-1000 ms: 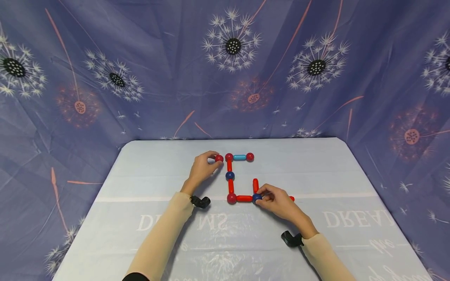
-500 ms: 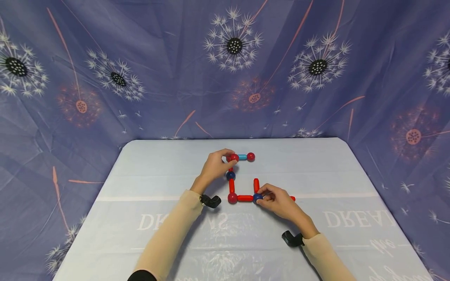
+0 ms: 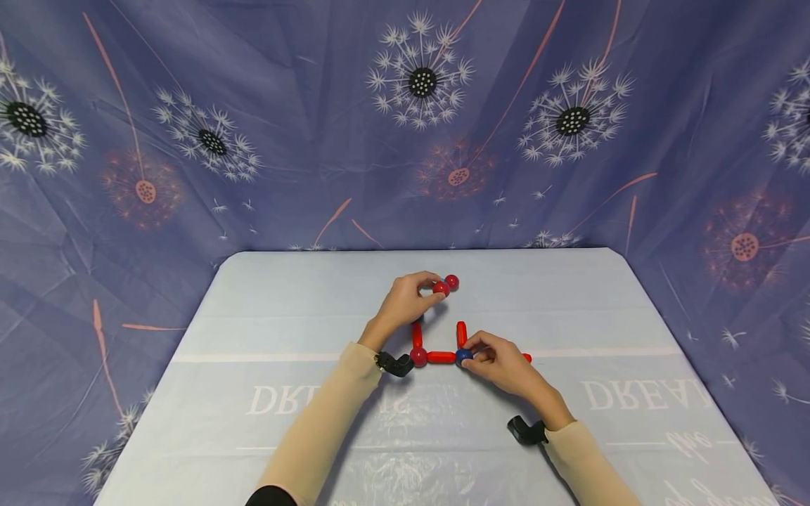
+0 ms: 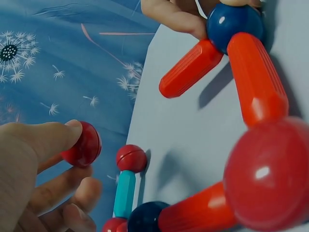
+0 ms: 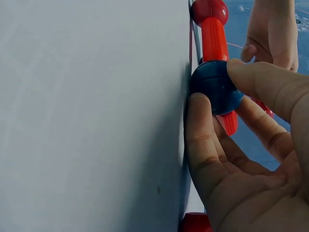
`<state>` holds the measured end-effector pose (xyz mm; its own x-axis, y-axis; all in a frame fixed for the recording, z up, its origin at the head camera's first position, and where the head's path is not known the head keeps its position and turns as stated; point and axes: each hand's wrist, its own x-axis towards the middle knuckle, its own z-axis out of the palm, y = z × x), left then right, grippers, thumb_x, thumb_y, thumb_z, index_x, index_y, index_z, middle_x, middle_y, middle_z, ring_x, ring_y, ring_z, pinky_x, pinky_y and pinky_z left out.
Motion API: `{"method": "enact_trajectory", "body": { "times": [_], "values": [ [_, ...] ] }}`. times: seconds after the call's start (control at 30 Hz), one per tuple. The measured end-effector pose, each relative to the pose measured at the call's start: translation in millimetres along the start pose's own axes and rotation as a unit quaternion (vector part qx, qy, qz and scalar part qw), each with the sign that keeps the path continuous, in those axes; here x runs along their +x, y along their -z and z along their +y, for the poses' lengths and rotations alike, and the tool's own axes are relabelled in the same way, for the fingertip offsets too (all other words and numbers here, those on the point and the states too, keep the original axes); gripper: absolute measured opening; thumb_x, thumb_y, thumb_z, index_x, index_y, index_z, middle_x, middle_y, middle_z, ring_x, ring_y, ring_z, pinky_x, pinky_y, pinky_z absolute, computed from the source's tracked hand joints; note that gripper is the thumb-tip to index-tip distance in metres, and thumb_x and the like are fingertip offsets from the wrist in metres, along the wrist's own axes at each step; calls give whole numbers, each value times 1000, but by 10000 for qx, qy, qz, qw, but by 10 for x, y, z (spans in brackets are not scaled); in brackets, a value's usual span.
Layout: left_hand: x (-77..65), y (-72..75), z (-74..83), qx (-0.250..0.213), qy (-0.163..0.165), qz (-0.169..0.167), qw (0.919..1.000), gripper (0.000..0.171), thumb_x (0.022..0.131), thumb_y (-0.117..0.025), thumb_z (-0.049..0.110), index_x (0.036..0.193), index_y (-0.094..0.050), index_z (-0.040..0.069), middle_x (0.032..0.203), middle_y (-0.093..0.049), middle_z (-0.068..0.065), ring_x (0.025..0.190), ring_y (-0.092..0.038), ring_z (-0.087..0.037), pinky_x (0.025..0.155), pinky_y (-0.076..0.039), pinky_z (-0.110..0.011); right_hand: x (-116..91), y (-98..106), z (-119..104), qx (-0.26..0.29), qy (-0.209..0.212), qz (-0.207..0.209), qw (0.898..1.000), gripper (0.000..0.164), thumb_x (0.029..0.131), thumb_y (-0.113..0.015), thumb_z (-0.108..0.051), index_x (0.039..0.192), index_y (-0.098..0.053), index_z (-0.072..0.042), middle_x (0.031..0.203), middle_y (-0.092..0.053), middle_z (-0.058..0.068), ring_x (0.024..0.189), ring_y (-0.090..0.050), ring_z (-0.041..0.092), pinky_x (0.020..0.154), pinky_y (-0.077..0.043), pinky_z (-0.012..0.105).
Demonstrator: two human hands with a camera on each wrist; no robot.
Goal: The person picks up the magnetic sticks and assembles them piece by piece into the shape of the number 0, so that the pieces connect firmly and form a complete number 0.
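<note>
My left hand [image 3: 407, 302] pinches a loose red ball [image 3: 441, 289] between thumb and fingers, raised above the table. Behind that ball lies another red ball [image 3: 452, 282], joined to a turquoise rod [image 4: 124, 193]. Below, a red rod [image 3: 417, 335] runs down to a red corner ball [image 3: 418, 357], and a second red rod [image 3: 441, 358] leads right from it. At that rod's end my right hand [image 3: 503, 362] grips a blue ball [image 5: 215, 87]. From the blue ball a short red rod [image 3: 461, 334] points away from me, its far end bare. My left hand hides the upper-left joints in the head view.
A red piece [image 3: 527, 357] peeks out beyond my right hand, mostly covered. The white-covered table [image 3: 601, 309] ends at a patterned blue cloth [image 3: 316, 154] along its back edge. A black wrist camera [image 3: 395, 364] hangs by the red corner ball.
My left hand has carried the red ball rightward across the top of the joined pieces, towards the end ball by the turquoise rod. The right hand keeps its hold on the blue ball.
</note>
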<state>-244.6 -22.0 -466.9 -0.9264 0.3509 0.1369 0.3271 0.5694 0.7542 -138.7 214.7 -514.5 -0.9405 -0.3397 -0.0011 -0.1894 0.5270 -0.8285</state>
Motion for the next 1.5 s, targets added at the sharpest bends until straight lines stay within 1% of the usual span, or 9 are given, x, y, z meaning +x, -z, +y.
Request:
{"method": "enact_trajectory", "body": {
  "times": [0.2, 0.3, 0.47, 0.53, 0.8, 1.03, 1.2, 1.3, 1.5],
  "values": [
    [8, -48, 11, -16, -47, -246, 9997, 36, 95, -75, 29, 127, -72, 16, 117, -75, -5, 68, -64, -14, 65, -53, -28, -3, -7, 3, 14, -12, 0, 10000, 24, 90, -81, -20, 109, -68, -15, 98, -70, 1, 80, -65, 11, 71, -55, 23],
    [9, -64, 4, 104, -103, -431, 9990, 35, 95, -75, 29, 127, -73, 17, 114, -75, -4, 67, -62, -15, 64, -51, -27, -4, -9, -11, 13, -44, -13, 10000, 24, 90, -81, -19, 110, -68, -15, 98, -71, 1, 80, -65, 11, 70, -55, 23],
    [8, -88, 10, 263, -274, -744, 9965, 35, 95, -74, 28, 128, -72, 15, 115, -75, -5, 94, -69, -22, 78, -55, -33, -1, -4, -14, -7, -81, 14, 10000, 24, 90, -81, -18, 109, -68, -15, 97, -70, 0, 79, -65, 11, 69, -54, 23],
    [7, -98, 15, 312, -308, -821, 9957, 36, 95, -74, 27, 128, -72, 14, 117, -75, -6, 106, -69, -22, 86, -55, -36, -1, -4, -17, -5, -89, 15, 10000, 24, 90, -81, -18, 109, -68, -14, 97, -71, 1, 79, -65, 11, 69, -54, 23],
    [5, -158, -10, 469, -401, -996, 9931, 36, 95, -75, 25, 129, -72, 13, 118, -75, -5, 112, -68, -19, 97, -54, -39, 0, -4, -13, -38, -123, 2, 9999, 25, 90, -81, -20, 111, -68, -14, 98, -71, 0, 82, -66, 11, 70, -55, 23],
    [-10, -208, -32, 519, -427, -1078, 9919, 35, 96, -75, 25, 128, -71, 13, 119, -75, -5, 99, -71, -18, 93, -55, -34, -3, -4, -23, -31, -168, -3, 9999, 26, 90, -81, -21, 112, -68, -15, 100, -71, 0, 83, -66, 12, 71, -55, 23],
    [-25, -222, -2, 500, -331, -1201, 9909, 35, 96, -74, 24, 130, -71, 12, 121, -75, -6, 76, -68, -12, 81, -54, -29, -6, 0, -33, 49, -227, -39, 9997, 26, 91, -81, -21, 113, -68, -15, 100, -71, 1, 82, -66, 13, 70, -54, 23],
    [-29, -240, -1, 516, -320, -1255, 9902, 36, 97, -74, 23, 131, -70, 12, 122, -74, -6, 69, -66, -12, 79, -53, -27, -8, 1, -34, 50, -218, -44, 9997, 26, 91, -81, -21, 113, -68, -15, 100, -71, 1, 81, -66, 13, 70, -54, 23],
    [-44, -267, 5, 557, -389, -1290, 9893, 37, 97, -73, 22, 133, -69, 10, 124, -74, -6, 95, -69, -21, 95, -53, -34, -9, -1, -22, 33, -204, -38, 9998, 26, 91, -80, -21, 113, -68, -15, 101, -72, 0, 81, -66, 12, 69, -53, 23]
  ]
}}
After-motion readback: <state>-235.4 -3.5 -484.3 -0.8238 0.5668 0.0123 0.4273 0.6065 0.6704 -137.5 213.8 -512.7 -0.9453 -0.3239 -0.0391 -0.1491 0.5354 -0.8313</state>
